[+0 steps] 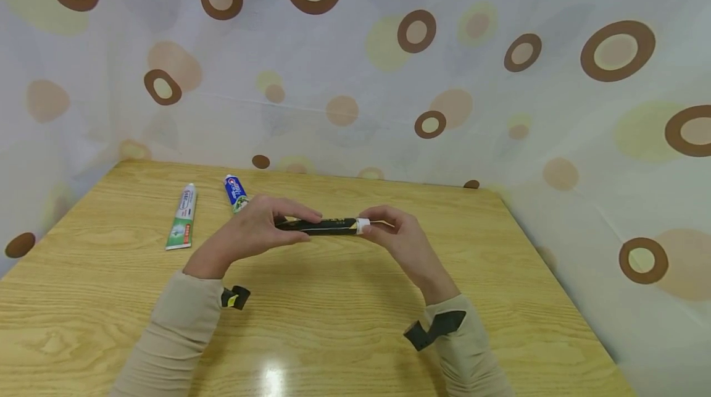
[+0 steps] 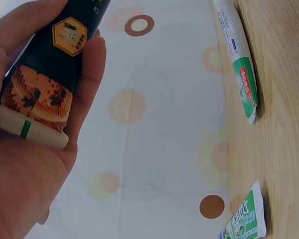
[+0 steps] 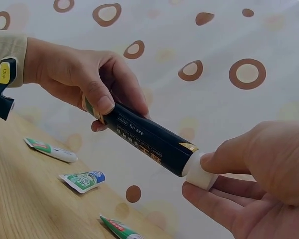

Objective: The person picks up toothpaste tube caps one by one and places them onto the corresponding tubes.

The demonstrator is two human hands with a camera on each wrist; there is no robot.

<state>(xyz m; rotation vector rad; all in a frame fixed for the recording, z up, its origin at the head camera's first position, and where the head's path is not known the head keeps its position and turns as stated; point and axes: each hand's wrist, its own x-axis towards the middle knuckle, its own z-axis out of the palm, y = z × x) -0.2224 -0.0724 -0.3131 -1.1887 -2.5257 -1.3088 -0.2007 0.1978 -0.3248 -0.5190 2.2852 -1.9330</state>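
Note:
A dark toothpaste tube (image 3: 148, 137) with gold marks and a honeycomb picture is held up over the table, roughly level in the head view. My left hand (image 1: 250, 227) grips its body near the flat crimped end, fingers on one side and thumb on the other. At the opposite end, my right hand (image 1: 402, 239) pinches the white cap (image 3: 200, 172) between thumb and fingers. The cap sits at the tube's end. In the left wrist view the beige crimped end (image 2: 32, 128) lies against the left palm; the cap is outside that view.
On the wooden table (image 1: 311, 323), a green and white toothpaste tube (image 1: 182, 217) lies at the left. Beside it is a blue and green tube (image 1: 236, 192), partly behind my left hand. Another green tube (image 3: 120, 228) shows in the right wrist view. A spotted curtain (image 1: 344, 76) borders the table.

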